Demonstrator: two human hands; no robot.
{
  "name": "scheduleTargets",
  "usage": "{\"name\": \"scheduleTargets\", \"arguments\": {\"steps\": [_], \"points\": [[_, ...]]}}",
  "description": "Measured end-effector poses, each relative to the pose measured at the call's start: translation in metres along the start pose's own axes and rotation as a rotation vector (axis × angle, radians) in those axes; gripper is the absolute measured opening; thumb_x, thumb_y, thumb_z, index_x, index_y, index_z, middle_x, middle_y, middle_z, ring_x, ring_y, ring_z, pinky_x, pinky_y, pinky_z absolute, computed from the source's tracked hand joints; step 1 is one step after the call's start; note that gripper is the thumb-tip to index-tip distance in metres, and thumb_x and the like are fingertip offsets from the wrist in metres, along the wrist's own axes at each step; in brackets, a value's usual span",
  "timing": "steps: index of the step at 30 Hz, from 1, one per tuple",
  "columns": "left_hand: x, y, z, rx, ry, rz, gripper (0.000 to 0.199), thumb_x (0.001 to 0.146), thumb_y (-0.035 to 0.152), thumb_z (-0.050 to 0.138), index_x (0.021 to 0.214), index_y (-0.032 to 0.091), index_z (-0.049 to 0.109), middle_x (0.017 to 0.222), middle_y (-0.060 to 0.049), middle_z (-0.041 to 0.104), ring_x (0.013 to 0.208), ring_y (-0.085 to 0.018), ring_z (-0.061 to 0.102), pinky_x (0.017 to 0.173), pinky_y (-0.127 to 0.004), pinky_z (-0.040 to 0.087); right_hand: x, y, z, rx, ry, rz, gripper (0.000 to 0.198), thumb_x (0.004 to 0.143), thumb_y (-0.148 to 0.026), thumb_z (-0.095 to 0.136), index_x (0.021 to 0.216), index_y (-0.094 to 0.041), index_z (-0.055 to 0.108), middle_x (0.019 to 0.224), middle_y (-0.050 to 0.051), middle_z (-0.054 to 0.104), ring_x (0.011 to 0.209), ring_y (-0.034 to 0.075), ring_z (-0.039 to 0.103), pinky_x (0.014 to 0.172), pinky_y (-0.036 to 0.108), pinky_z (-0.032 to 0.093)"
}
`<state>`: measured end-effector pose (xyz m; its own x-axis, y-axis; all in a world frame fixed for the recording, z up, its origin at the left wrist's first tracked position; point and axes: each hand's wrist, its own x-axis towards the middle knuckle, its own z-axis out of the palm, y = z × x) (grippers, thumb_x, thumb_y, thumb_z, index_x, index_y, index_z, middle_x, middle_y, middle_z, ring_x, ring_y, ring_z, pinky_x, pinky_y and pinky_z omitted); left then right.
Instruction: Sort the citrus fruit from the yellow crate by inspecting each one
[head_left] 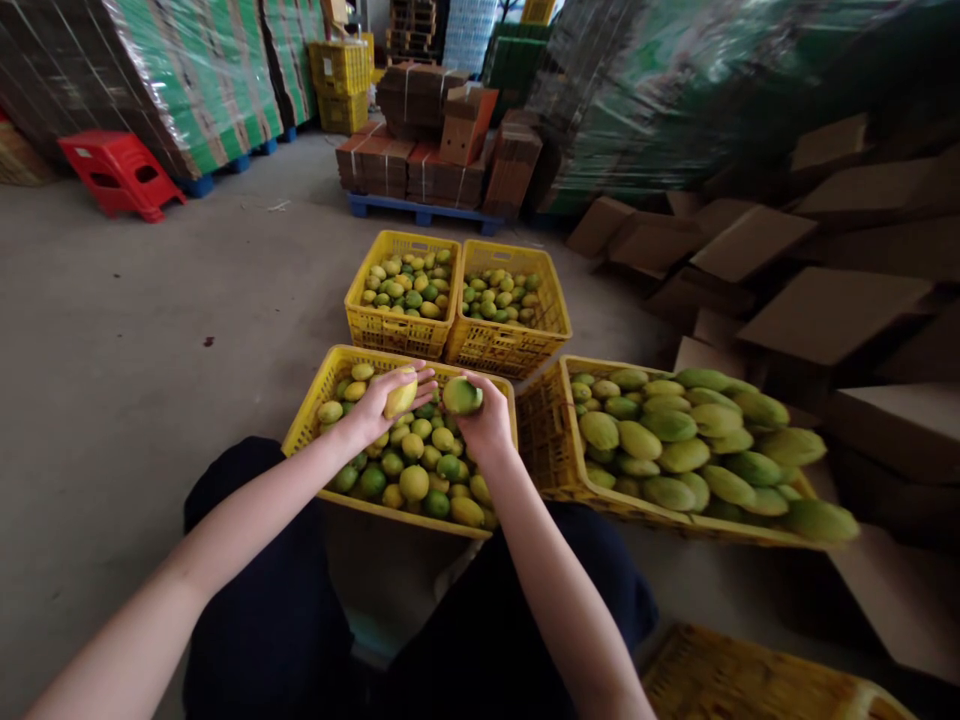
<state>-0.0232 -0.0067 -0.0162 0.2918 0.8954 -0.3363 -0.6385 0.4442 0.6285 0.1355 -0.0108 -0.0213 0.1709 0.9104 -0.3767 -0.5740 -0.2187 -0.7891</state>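
Note:
My left hand (382, 400) holds a yellow lemon (400, 396) against its palm, with the fingers stretched out to the right. In my right hand (487, 420) is a green lemon (461, 396), with fingers wrapped around its right side. The two hands are close together but apart, above a yellow plastic crate (300, 425) between my knees. Loose yellow and green lemons (414, 483) fill this crate.
Two yellow crates (401, 335) (510, 350) of similar fruit stand just beyond. At right, another crate (574, 440) is heaped with larger-looking green-yellow fruit (682, 455). Cardboard boxes (832, 310) pile up on the right. A red stool (124, 172) and strapped cardboard (420, 165) are farther back.

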Motion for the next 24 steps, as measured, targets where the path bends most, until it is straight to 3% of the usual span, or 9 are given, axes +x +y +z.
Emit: {"name": "scheduleTargets", "arguments": {"steps": [5, 9, 13, 17, 21, 24], "points": [[-0.001, -0.009, 0.001, 0.024, -0.071, -0.016, 0.041, 0.077, 0.017, 0.064, 0.118, 0.016, 0.067, 0.113, -0.008, 0.073, 0.114, -0.024, 0.064, 0.106, -0.041, 0.045, -0.005, 0.013, 0.004, -0.457, -0.036, -0.406, 0.038, 0.073, -0.04, 0.066, 0.107, -0.024, 0.062, 0.111, 0.004, 0.065, 0.108, 0.022, 0.06, 0.097, 0.038, 0.048], [0.001, -0.013, -0.002, 0.037, -0.102, 0.02, 0.053, 0.076, 0.019, 0.064, 0.129, 0.019, 0.063, 0.125, -0.007, 0.069, 0.118, -0.024, 0.061, 0.105, -0.037, 0.046, -0.012, 0.028, 0.008, -0.687, -0.134, -0.554, 0.046, 0.083, -0.049, 0.056, 0.123, -0.026, 0.057, 0.138, 0.009, 0.05, 0.134, 0.026, 0.044, 0.115, 0.048, 0.032], [0.002, -0.016, -0.007, 0.054, -0.12, 0.049, 0.057, 0.075, 0.019, 0.06, 0.131, 0.022, 0.062, 0.125, -0.005, 0.068, 0.117, -0.023, 0.061, 0.101, -0.032, 0.048, -0.016, 0.036, 0.008, -0.889, -0.194, -0.674, 0.045, 0.083, -0.053, 0.06, 0.12, -0.027, 0.059, 0.142, 0.01, 0.042, 0.141, 0.03, 0.034, 0.116, 0.053, 0.03], [-0.003, -0.014, -0.007, 0.051, -0.162, 0.061, 0.056, 0.075, 0.022, 0.062, 0.131, 0.021, 0.062, 0.123, -0.005, 0.069, 0.12, -0.023, 0.06, 0.105, -0.031, 0.044, -0.019, 0.04, 0.007, -1.051, -0.21, -0.809, 0.06, 0.071, -0.056, 0.072, 0.12, -0.023, 0.057, 0.144, 0.016, 0.035, 0.137, 0.036, 0.035, 0.112, 0.057, 0.034], [-0.007, -0.011, -0.003, -0.027, -0.113, -0.01, 0.052, 0.082, 0.04, 0.061, 0.127, 0.013, 0.064, 0.118, -0.01, 0.071, 0.118, -0.027, 0.061, 0.105, -0.035, 0.044, -0.021, 0.048, 0.008, -1.12, -0.245, -0.907, 0.063, 0.067, -0.049, 0.076, 0.118, -0.018, 0.056, 0.137, 0.019, 0.043, 0.128, 0.037, 0.041, 0.108, 0.057, 0.037], [-0.006, -0.013, -0.003, -0.076, -0.073, -0.093, 0.048, 0.084, 0.043, 0.058, 0.121, 0.014, 0.066, 0.108, -0.009, 0.074, 0.112, -0.027, 0.065, 0.101, -0.037, 0.049, -0.026, 0.052, 0.01, -1.089, -0.336, -0.964, 0.057, 0.067, -0.038, 0.074, 0.118, -0.019, 0.057, 0.128, 0.017, 0.054, 0.123, 0.035, 0.046, 0.109, 0.057, 0.036]]}}
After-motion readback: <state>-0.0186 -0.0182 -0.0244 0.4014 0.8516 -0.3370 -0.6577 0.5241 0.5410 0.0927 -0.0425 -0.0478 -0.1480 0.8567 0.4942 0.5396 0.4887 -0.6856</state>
